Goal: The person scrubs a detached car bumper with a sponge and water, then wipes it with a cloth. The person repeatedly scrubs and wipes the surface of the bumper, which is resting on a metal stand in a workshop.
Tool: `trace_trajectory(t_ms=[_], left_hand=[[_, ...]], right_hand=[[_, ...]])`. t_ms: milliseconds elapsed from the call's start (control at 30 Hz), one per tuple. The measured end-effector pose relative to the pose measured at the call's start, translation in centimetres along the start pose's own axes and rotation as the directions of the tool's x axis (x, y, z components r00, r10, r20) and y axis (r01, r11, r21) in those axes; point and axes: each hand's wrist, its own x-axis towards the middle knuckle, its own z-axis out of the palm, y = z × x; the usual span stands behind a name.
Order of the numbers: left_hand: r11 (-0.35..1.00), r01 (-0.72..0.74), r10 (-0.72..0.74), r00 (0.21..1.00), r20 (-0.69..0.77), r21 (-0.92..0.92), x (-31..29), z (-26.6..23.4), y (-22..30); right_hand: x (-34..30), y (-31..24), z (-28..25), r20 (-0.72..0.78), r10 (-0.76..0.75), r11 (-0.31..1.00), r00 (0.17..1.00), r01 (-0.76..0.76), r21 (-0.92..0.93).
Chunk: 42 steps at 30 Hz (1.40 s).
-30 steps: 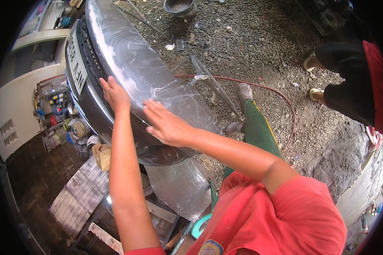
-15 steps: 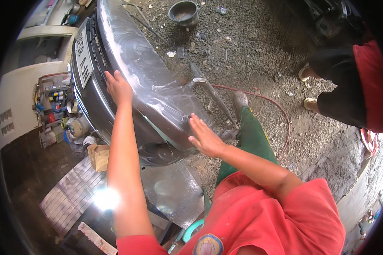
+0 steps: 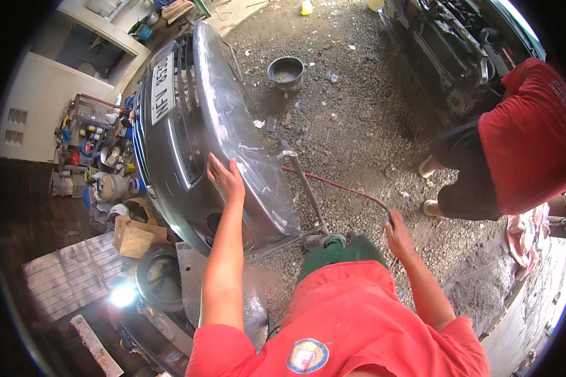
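From where I stand, the biggest change is the right hand (image 3: pixel 399 234). A second ago it was over the bumper (image 3: pixel 223 144) close to the left one; half a second ago it was at the bumper's near end; now it is out to the person's right, well apart from the panel, in line with the red hose (image 3: pixel 339 185). Its fingers look curled, with something dark by them, but I can't tell whether it is grasping the hose or anything else.

The left hand (image 3: pixel 227 182) stays with the bumper, laid out flat and gripping nothing, fingers spread along the edge of the pale-streaked face. Whether the palm presses there or just hovers, I can't say.

The bumper stands ahead and to the left, over the gravel, a metal strut (image 3: pixel 309 191) beside it and a dark basin (image 3: pixel 292 85) beyond. My reading is that the two-handed going-over of that streaked surface has broken off, leaving one hand at the panel while the other is busy elsewhere.
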Motion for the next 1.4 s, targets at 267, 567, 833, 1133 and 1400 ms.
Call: trace_trajectory(t_ms=[267, 567, 833, 1133, 1400], left_hand=[[0.989, 0.146, -0.148, 0.971, 0.188, 0.025, -10.4, -2.0, 0.9], [0.909, 0.416, -0.402, 0.850, 0.340, 0.034, -24.4, -5.4, 8.9], [0.858, 0.328, -0.028, 0.799, 0.601, -0.396, -26.5, -12.1, 23.6], [0.173, 0.840, 0.214, 0.477, 0.852, -0.514, -20.7, -17.6, 29.3], [0.254, 0.849, 0.277, 0.394, 0.876, -0.462, -20.8, -16.0, 32.5]], right_hand=[[-8.7, 13.1, -1.3, 0.136, 0.218, 0.967, 0.966, -0.195, -0.163], [-7.2, 16.6, -4.6, 0.073, 0.085, 0.996, 0.994, -0.087, 0.019], [-3.4, 0.6, -5.1, 0.194, 0.128, 0.722, 0.973, -0.225, 0.655], [-6.9, -7.2, -9.6, 0.392, -0.202, 0.547, 0.897, -0.229, 0.805], [-10.7, -3.4, -13.5, 0.418, -0.118, 0.612, 0.900, -0.266, 0.745]])
